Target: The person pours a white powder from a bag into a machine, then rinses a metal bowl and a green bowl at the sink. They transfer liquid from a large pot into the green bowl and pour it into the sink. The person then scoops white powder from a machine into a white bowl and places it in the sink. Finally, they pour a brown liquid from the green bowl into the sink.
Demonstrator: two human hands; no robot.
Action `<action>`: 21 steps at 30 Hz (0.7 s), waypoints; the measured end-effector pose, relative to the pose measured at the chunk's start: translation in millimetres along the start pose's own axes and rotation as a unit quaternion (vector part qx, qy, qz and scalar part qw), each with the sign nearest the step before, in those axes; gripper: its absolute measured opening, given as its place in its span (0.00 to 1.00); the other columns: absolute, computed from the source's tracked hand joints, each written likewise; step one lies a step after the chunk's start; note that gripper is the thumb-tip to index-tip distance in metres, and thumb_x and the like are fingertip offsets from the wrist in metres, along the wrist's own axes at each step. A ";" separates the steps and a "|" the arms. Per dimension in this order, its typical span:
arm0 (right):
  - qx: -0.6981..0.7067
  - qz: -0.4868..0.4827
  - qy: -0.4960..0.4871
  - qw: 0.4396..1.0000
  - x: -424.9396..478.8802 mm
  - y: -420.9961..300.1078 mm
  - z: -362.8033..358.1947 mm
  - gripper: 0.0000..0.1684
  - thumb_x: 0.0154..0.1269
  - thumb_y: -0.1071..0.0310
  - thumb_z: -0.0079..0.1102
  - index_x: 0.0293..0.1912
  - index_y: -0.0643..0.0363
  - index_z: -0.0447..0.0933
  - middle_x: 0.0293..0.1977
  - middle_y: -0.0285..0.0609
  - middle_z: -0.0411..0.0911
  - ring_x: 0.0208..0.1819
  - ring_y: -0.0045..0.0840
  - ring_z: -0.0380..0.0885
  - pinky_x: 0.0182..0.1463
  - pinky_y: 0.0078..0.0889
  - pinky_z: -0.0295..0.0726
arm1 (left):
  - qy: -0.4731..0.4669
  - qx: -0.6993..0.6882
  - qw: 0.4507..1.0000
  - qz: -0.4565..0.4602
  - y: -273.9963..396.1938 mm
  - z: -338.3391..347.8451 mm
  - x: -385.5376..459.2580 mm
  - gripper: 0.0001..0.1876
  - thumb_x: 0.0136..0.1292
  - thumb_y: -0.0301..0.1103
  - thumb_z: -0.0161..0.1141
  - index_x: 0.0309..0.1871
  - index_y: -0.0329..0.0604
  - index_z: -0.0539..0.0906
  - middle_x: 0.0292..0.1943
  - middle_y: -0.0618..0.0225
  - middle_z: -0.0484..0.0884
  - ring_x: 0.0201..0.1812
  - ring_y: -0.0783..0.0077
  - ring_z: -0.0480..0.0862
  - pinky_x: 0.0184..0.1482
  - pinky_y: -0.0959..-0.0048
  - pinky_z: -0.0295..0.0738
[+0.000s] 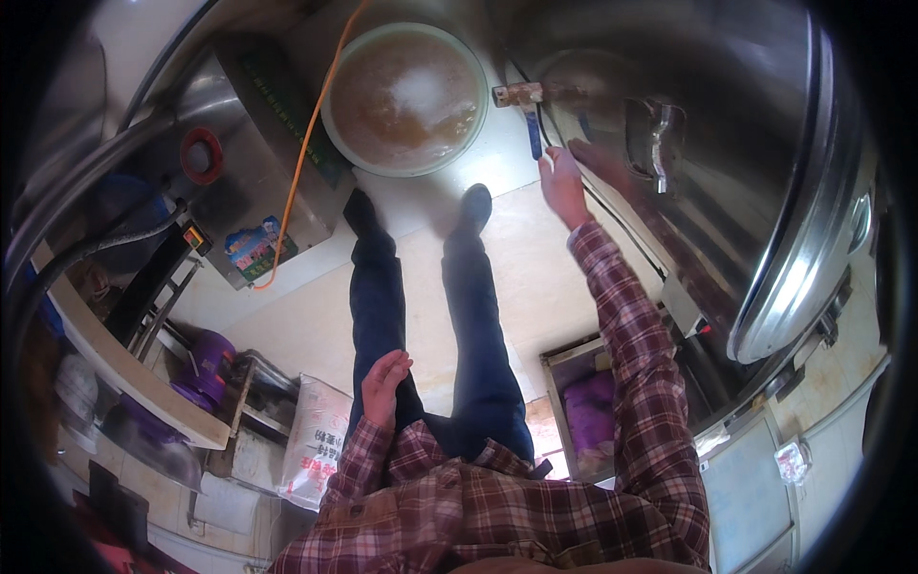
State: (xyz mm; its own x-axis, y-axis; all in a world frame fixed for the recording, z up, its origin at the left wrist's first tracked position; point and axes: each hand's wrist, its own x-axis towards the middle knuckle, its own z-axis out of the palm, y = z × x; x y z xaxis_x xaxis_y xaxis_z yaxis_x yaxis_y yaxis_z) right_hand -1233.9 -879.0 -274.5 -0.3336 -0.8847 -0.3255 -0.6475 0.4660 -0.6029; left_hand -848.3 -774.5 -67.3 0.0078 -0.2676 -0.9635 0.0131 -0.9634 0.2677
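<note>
My right hand (563,186) reaches forward with loosely bent fingers. Its fingertips are just beside the lower end of a blue lever (533,133) on a valve (518,94); whether they touch I cannot tell. The valve sticks out of the side of a large shiny steel vessel (717,93). A wide pale-green basin (333,136) stands on the floor ahead, holding brownish liquid (387,133) with a white foamy or bright patch in the middle. Over my left thigh, my left hand (381,387) hangs with fingers lightly curled and nothing visible in it.
An orange cord (310,136) crosses left of the basin beside a steel machine cabinet (237,158). A printed white sack (315,438) and a purple bucket (206,366) lie to my left. A bent metal handle (660,147) juts from the vessel; an open box (584,409) with purple contents sits below my right arm.
</note>
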 end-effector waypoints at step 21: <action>-0.008 0.061 -0.046 0.997 22.5 15.8 39.8 0.29 0.57 0.66 0.53 0.58 0.59 0.61 0.36 0.57 0.74 0.38 0.50 0.72 0.43 0.46 0.70 | 0.007 0.040 0.999 -0.007 3.0 14.1 -1.1 0.15 0.61 0.25 0.53 0.52 0.30 0.73 0.47 0.58 0.77 0.49 0.68 0.78 0.52 0.76 0.70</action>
State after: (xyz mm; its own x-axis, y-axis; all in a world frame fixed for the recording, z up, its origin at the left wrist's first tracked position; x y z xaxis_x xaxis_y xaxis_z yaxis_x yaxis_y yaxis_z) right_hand -1224.3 -891.2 -320.3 -0.3474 -0.8160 -0.4619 -0.6169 0.5699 -0.5428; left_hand -862.4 -777.3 -65.4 0.0215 -0.2540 -0.9670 -0.0662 -0.9654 0.2521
